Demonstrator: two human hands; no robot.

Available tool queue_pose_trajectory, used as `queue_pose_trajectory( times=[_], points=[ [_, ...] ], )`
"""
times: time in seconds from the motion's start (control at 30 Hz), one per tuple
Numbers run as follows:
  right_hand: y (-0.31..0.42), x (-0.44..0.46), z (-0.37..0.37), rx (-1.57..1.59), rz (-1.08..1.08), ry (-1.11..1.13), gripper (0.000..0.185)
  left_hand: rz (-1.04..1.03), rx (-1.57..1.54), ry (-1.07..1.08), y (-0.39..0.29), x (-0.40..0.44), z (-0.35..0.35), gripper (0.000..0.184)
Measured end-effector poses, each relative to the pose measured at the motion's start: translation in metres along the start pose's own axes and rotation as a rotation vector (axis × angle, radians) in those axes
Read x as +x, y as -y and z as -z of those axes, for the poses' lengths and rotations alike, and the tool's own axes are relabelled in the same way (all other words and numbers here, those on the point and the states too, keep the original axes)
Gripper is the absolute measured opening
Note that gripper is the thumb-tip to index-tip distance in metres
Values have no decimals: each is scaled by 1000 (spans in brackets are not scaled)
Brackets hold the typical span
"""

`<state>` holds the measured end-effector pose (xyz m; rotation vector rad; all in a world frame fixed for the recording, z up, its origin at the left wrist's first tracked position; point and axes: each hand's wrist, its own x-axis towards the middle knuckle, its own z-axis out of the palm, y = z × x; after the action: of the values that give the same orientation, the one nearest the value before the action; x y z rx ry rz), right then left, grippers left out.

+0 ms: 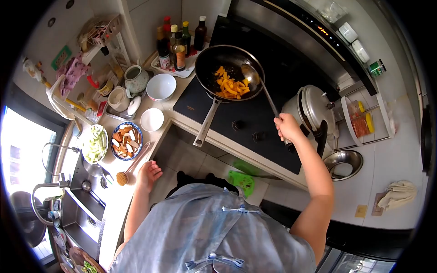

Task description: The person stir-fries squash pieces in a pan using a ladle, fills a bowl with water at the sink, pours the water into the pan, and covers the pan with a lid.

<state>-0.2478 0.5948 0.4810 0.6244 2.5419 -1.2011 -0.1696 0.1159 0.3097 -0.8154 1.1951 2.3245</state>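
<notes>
My right hand (287, 127) is closed round the handle of a long metal ladle (269, 98), whose bowl rests inside the black frying pan (205, 68) on the stove. Orange and yellow pieces of food (231, 85) lie in the pan beside the ladle's bowl. The pan's handle (208, 123) points toward the counter's front edge, with no hand on it. My left hand (150, 175) hangs by the counter edge with loosely curled fingers apart and nothing in it. Nearest to it is a brown-headed brush (122, 178) on the counter.
Left counter: a plate of brown and white pieces (126, 141), a plate of pale green pieces (94, 144), white bowls (161, 87) and a sink (82, 214). Bottles (180, 54) stand behind. A pressure cooker (314, 109) and metal bowl (343, 164) are at right.
</notes>
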Motion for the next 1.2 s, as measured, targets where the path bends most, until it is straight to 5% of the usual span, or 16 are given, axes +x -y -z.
queue_pose_trajectory(
  times=[0.2, 0.33, 0.6, 0.83, 1.03, 1.2],
  points=[
    [14, -40, 14, 389, -99, 283, 22, -4, -16, 9, 3, 4, 1, 18],
    [23, -68, 36, 68, 80, 300, 17, 5, -28, -5, 8, 1, 7, 18],
    [9, -25, 16, -9, 87, 358, 15, -4, -25, -23, 10, -2, 4, 18],
    [22, 1, -14, -32, 133, 15, 17, -24, -23, -4, 10, -3, 15, 18],
    [35, -64, 57, 46, 65, 362, 20, -29, -53, -69, 15, -12, 24, 17],
    [21, -52, 56, -52, 34, 400, 22, -7, -38, -51, 15, -11, 15, 17]
  ],
)
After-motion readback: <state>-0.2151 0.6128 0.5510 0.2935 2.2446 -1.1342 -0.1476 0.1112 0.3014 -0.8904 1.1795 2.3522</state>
